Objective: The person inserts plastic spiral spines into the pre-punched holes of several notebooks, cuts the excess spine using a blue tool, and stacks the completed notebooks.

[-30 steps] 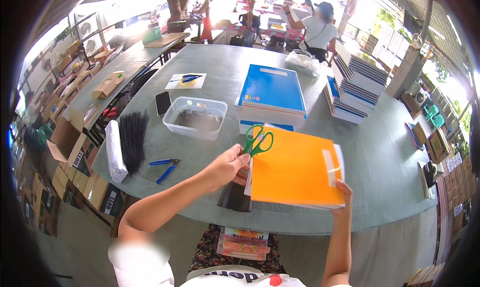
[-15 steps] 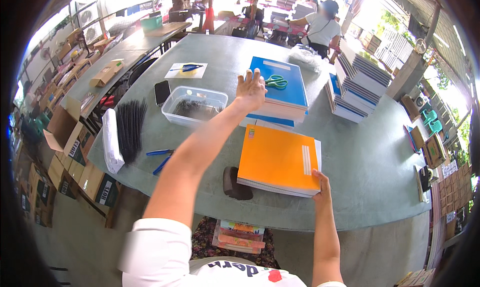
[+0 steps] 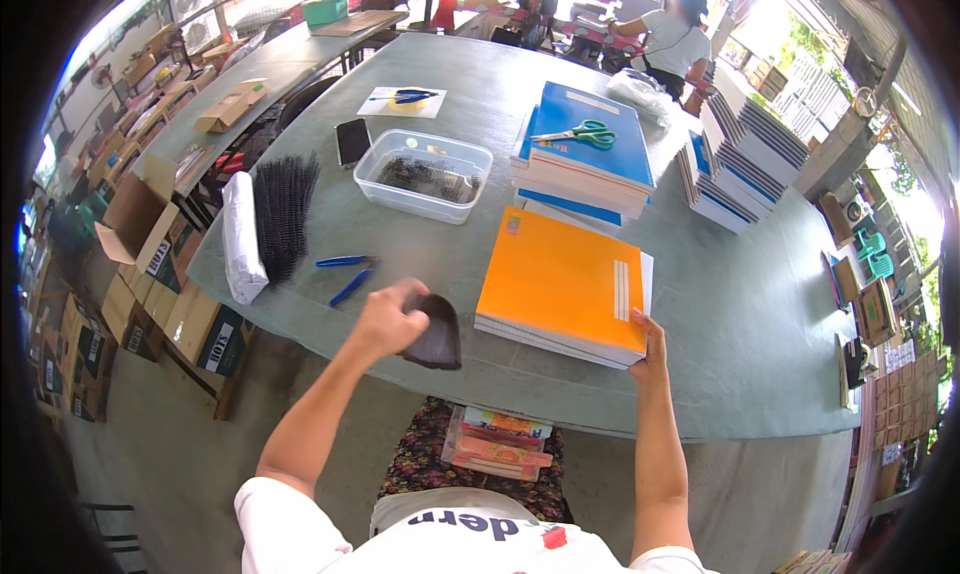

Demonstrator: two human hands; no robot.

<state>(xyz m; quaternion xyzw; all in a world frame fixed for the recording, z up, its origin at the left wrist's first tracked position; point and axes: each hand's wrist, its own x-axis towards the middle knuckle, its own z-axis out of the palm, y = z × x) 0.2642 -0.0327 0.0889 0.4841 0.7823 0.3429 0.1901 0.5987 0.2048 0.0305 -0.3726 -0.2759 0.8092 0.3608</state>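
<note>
My left hand is closed on a dark brown block with a rounded edge, near the table's front edge and left of an orange-covered stack of books. What the block is I cannot make out. At the stack's near right corner, my right hand grips its edge, thumb on the cover. Just behind lies a stack of blue-covered books with green-handled scissors on top. Blue-handled pliers lie spread beyond my left hand.
A clear plastic tub holds small dark pieces. Black spiral binding coils lie beside a white wrapped bundle. A phone lies near the tub. More book stacks stand at the far right; a person stands beyond the table.
My left hand has drawn back from the blue stack and taken hold of the dark block, which lay against the orange stack. My right hand stays at that stack's corner.
</note>
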